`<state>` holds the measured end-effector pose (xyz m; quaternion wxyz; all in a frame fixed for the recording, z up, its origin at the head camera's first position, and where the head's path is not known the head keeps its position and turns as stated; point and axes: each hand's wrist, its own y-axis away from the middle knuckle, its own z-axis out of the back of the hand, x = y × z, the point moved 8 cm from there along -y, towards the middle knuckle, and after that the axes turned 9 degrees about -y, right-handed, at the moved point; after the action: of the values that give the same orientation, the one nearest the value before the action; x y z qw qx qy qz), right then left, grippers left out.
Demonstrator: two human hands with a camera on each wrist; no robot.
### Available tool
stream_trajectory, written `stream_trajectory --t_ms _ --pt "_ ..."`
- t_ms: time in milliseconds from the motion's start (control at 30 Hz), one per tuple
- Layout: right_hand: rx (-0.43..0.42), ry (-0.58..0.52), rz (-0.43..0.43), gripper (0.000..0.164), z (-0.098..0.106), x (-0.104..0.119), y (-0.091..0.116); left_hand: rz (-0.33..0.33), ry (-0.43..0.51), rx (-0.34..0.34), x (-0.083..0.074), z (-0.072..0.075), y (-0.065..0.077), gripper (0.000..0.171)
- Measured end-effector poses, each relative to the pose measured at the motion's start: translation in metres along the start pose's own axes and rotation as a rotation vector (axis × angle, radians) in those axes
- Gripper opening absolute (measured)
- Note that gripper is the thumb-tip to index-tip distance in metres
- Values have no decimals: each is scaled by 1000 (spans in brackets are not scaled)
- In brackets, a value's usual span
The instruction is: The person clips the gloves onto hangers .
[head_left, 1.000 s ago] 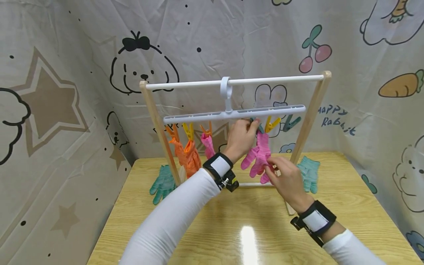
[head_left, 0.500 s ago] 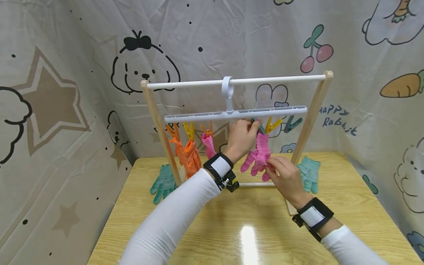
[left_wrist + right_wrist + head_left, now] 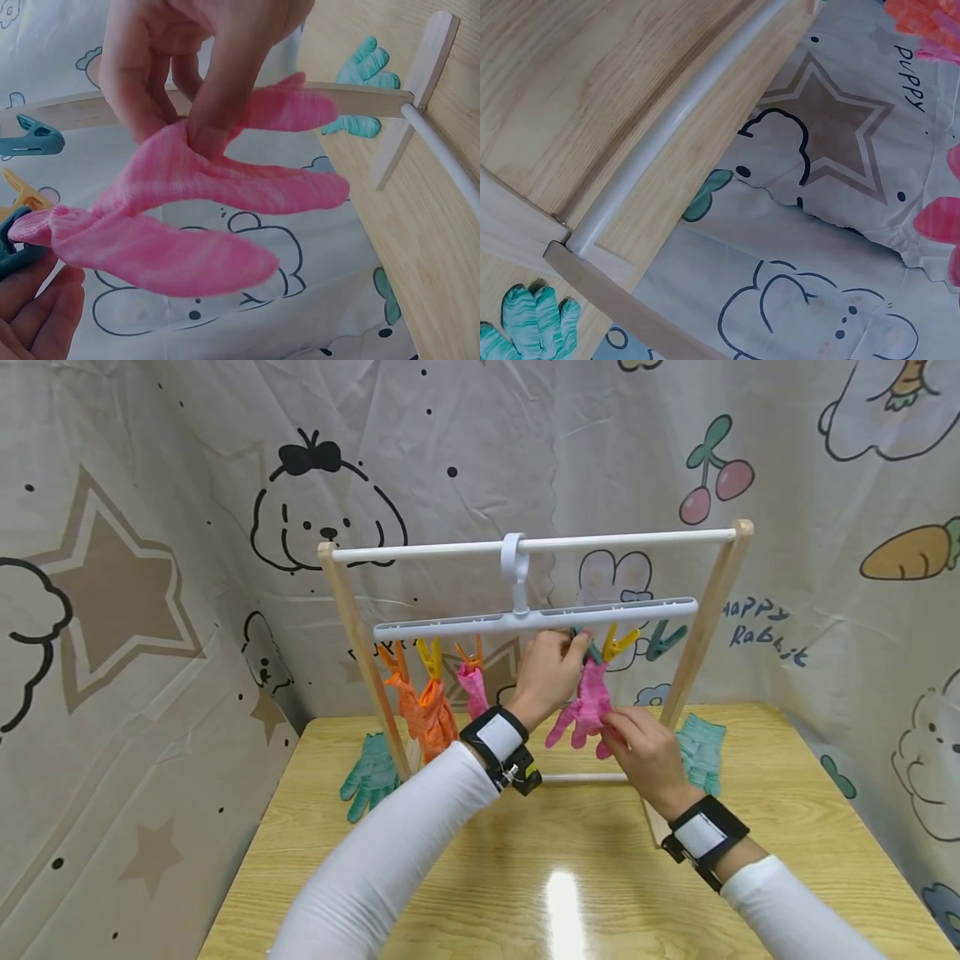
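Note:
A pink knit glove (image 3: pixel 592 693) hangs by its cuff from a teal clothespin (image 3: pixel 16 244) under the hanger's right half. My left hand (image 3: pixel 546 670) pinches that clothespin's handles; its fingertips show at the lower left of the left wrist view. Thumb and fingers of my right hand (image 3: pixel 645 752) pinch the glove's side, spreading its fingers (image 3: pixel 300 191) apart. Only the pink fingertips (image 3: pixel 937 220) enter the right wrist view, at its right edge. Beside the teal clothespin hangs a yellow clothespin (image 3: pixel 618 643), and another teal clothespin (image 3: pixel 663 642) is farther right.
The pale hanger (image 3: pixel 450 625) hooks over the white bar of a wooden rack (image 3: pixel 352 643). Orange gloves (image 3: pixel 431 714) and another pink glove (image 3: pixel 472 689) are clipped on its left half. Green gloves (image 3: pixel 371 777) (image 3: pixel 702 752) lie on the table by both rack legs.
My right hand has risen slightly, lifting and turning the pink glove so its fingers fan out more. The left hand stays at the teal clothespin.

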<state>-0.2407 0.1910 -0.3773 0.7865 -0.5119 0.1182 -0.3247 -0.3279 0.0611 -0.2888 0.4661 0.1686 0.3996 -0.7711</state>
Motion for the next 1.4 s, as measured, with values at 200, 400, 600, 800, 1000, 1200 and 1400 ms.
stream_trajectory --t_ms 200,400,600,800,1000,1200,1400 --pt "6 8 -3 30 -6 -5 1 -13 5 8 -1 1 1 50" --pt "-8 -15 16 31 -8 -4 1 -14 -22 20 2 3 1 49" --pt "-38 -47 35 22 -8 -1 -1 -11 -69 43 6 3 1 50" --pt "-49 -41 7 30 -8 -1 -5 -3 -100 47 6 4 1 50" --pt "-85 -45 11 17 -7 -3 -7 0 -156 51 6 6 1 51" --pt "-93 -25 13 26 -8 -5 -6 -25 -180 59 7 8 0 52" --pt "-87 -6 2 24 -8 -7 -5 -35 -177 59 7 10 0 51"
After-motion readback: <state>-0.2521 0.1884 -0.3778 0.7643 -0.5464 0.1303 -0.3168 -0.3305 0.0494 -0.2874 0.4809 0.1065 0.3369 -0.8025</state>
